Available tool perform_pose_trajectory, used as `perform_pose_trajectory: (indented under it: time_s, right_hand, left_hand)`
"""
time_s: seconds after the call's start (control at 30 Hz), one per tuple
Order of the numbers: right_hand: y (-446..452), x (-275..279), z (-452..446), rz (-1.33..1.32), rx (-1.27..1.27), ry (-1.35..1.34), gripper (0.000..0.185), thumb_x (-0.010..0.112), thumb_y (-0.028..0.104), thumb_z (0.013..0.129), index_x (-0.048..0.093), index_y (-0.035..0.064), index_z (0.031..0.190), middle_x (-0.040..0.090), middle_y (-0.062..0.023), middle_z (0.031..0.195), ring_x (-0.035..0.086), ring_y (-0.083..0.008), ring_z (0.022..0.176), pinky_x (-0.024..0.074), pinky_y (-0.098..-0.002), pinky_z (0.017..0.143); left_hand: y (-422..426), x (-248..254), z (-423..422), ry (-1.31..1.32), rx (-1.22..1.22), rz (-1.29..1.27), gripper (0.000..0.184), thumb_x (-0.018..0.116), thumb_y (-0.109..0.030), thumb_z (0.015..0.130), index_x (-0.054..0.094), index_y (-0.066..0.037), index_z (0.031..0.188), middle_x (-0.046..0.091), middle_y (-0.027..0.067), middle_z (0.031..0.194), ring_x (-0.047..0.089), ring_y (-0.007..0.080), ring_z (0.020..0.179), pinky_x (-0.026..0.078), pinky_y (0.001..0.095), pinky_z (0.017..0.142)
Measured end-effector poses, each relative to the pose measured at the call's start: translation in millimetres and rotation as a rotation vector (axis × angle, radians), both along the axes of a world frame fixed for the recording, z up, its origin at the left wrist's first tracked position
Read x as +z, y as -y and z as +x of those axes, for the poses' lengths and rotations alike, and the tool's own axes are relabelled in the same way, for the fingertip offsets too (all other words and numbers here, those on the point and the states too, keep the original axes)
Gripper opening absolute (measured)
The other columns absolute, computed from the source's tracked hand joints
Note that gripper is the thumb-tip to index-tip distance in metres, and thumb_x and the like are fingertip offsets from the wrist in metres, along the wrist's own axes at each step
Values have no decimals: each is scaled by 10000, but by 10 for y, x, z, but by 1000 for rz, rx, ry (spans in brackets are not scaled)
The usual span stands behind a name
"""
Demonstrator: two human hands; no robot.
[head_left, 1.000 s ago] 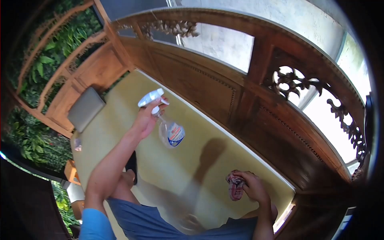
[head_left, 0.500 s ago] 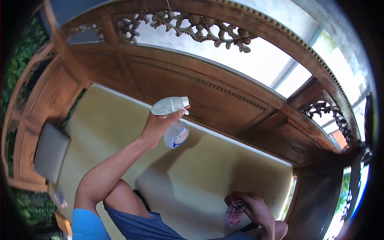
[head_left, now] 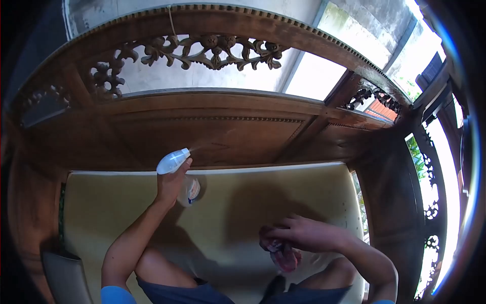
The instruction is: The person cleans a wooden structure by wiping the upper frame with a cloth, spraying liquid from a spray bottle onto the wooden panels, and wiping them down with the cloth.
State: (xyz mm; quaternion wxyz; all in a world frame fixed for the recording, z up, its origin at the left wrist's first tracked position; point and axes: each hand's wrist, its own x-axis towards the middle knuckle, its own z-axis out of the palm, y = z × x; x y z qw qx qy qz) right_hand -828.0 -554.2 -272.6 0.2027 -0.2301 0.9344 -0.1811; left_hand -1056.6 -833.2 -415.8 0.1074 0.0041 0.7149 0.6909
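Observation:
My left hand [head_left: 169, 185] is closed around the neck of a clear spray bottle [head_left: 190, 191] with a pale spray head, its nozzle pointing at the wooden back panel [head_left: 212, 139]. A faint mist shows in front of the nozzle. Lower right, my right hand [head_left: 293, 234] grips a crumpled red and white cloth [head_left: 286, 258], which hangs from the fingers above the seat. Part of the cloth is hidden under the hand. Both hands are over the yellowish seat pad [head_left: 126, 202] of a carved wooden bench.
Carved openwork [head_left: 217, 53] runs along the top of the backrest. The dark side panel [head_left: 387, 202] closes the bench at the right. A grey cushion-like object [head_left: 66, 276] stands at the lower left. My bent knees rest over the pad's front.
The view has turned to the right and levelled. The spray bottle now points at the back panel, with mist leaving it. My right hand has moved inward with the cloth.

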Motion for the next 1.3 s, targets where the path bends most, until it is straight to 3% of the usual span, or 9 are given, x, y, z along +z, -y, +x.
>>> perform_pose_trajectory:
  time_s: [0.07,0.2,0.27,0.4,0.6,0.73,1.0,1.2,1.3]
  right_hand:
    - [-163,-346,-351,-481,-100,649,389,596,18,891,652,88,1269,686,-152,1184,681,-276,1044,565,-415,882]
    - [-531,-1204,-946,-590,-249,1286,370,572,27,914,653,74,1272,709,-145,1171,723,-240,994,598,-361,767]
    - [-741,-1589,-1032,-384,114,183,395,554,10,907,656,73,1283,726,-123,1164,742,-223,939,599,-336,659]
    - [-1003,-1206,-1505,-593,39,-8,361,603,33,923,666,56,1278,729,-128,1198,697,-223,1121,544,-354,978]
    - [-1242,-1114,-1293,-1684,-515,-172,476,571,-53,933,583,63,1394,593,-105,1423,624,-223,1219,508,-351,1056]
    - [-1465,-1411,-1262,-1841,-517,-615,492,582,64,1003,475,45,1483,488,-107,1532,484,-237,1400,384,-388,1183]
    - [-1439,-1533,-1528,-1860,-920,-1101,536,560,41,991,438,34,1513,370,-113,1615,384,-247,1451,292,-402,1211]
    - [-1071,-1481,-1763,-928,-1185,-1383,810,619,136,864,286,47,1598,335,-209,1599,241,-423,1481,146,-524,1227]
    - [-945,-1523,-1904,-954,-1262,-1346,850,643,313,919,227,59,1615,288,-210,1633,156,-452,1498,108,-557,1220]
  left_hand:
    - [-1,139,45,-51,76,26,402,786,-268,935,684,-31,1243,715,36,1078,640,135,987,488,303,915]
    - [144,180,192,-135,76,81,394,769,-259,948,674,-58,1274,710,40,1147,649,142,1079,483,308,983]
    - [274,124,350,-155,69,-17,397,753,-245,961,657,-70,1304,701,42,1202,641,146,1137,470,312,1024]
    - [647,40,475,-70,109,-126,472,729,-286,976,609,-81,1384,666,37,1306,578,153,1257,415,327,1085]
    - [576,185,553,-24,296,-147,524,731,-398,957,602,-132,1389,647,17,1327,564,149,1270,362,352,1108]
    - [451,382,548,-3,201,-137,474,638,-411,1020,540,-153,1406,620,35,1362,566,166,1267,396,355,1074]
    - [190,1176,621,-22,22,9,433,580,-404,1051,543,-104,1362,658,85,1259,614,219,1211,437,373,1079]
    - [175,1067,952,-39,-136,-312,403,640,-250,1034,574,-61,1383,684,56,1271,626,185,1219,445,357,1083]
    - [414,645,1135,11,-418,-516,414,756,-254,949,653,-70,1306,704,37,1242,633,152,1167,477,343,1047]
